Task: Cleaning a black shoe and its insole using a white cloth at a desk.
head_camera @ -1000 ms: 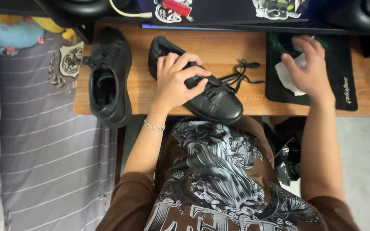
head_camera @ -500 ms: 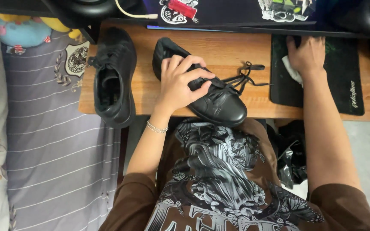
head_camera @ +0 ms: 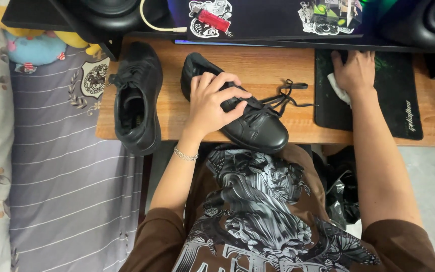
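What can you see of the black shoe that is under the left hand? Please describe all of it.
The shoe is a black lace-up that looks like smooth, slightly shiny leather, with a rounded toe. It lies on the wooden desk, toe toward the person and near the front edge, heel toward the back. The left hand rests on its middle and covers the opening. Its black laces are loose and spread out on the desk to the right. It is apart from the second shoe.

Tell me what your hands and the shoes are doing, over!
Left hand clamped on black shoe, laces loose. Right hand on white cloth, on the black mat. Second shoe apart, overhanging wooden desk edge.
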